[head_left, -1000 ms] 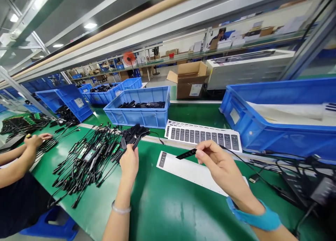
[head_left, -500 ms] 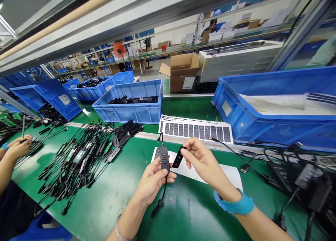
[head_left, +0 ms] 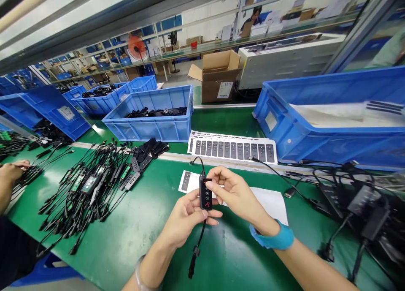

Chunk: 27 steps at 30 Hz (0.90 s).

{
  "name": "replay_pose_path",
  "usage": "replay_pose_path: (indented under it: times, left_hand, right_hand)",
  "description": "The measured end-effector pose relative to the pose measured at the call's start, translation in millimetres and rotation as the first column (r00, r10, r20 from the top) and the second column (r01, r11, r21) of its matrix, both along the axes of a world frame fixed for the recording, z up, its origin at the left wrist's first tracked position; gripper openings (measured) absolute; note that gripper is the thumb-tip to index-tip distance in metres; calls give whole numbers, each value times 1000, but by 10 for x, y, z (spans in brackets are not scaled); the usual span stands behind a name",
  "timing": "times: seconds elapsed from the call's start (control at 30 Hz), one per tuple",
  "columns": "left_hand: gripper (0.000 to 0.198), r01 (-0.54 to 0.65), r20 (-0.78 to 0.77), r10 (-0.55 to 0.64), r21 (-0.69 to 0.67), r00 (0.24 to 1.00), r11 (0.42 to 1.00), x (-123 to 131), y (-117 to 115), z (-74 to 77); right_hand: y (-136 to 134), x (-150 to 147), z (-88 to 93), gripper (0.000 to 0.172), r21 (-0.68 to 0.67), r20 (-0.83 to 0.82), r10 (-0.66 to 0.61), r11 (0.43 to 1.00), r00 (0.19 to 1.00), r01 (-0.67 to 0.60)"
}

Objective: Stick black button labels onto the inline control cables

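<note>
My left hand (head_left: 183, 218) is closed around a small black inline cable controller (head_left: 201, 193), held upright above the bench. One cable rises from its top, and another hangs below to a black connector (head_left: 192, 267). Thumb and fingers of my right hand (head_left: 232, 194) pinch the upper end of a black button label (head_left: 207, 195) with round symbols and a red mark. The label lies over the controller's front; whether it is stuck down I cannot tell. Behind my hands is a mostly bare white label sheet (head_left: 268, 202) with a dark label at its left end.
Printed label sheets (head_left: 236, 149) lie beyond my hands. A heap of cabled controllers (head_left: 91, 185) covers the left bench, near another person's hand (head_left: 12, 172). Blue bins (head_left: 148, 128) stand behind, another blue bin (head_left: 335, 143) at right. Black cables and adapters (head_left: 363, 215) crowd the right.
The label in my right hand has moved left from beside the controller onto its front, covering the buttons. The controller has shifted slightly right. The camera view has tilted slightly.
</note>
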<state>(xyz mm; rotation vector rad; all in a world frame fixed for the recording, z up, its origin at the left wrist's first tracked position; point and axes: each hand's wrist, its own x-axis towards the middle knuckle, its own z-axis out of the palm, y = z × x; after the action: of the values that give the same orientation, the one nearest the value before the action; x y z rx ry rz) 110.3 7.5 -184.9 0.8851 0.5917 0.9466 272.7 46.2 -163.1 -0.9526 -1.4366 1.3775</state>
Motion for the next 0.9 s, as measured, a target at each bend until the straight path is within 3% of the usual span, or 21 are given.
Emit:
replay_pose_path:
  times: [0.53,0.9]
  left_hand:
    - [49,4,-29,-4,17,1000,1000,-6,-1,-4]
    - [52,-19,-113,26,63,993,998,27,-23,-14]
  right_hand:
    - [-30,-8,-2,30,-14,1,-18,1000,1000,18]
    - [-33,-18,-64,20,183,211,-133,979,968,94]
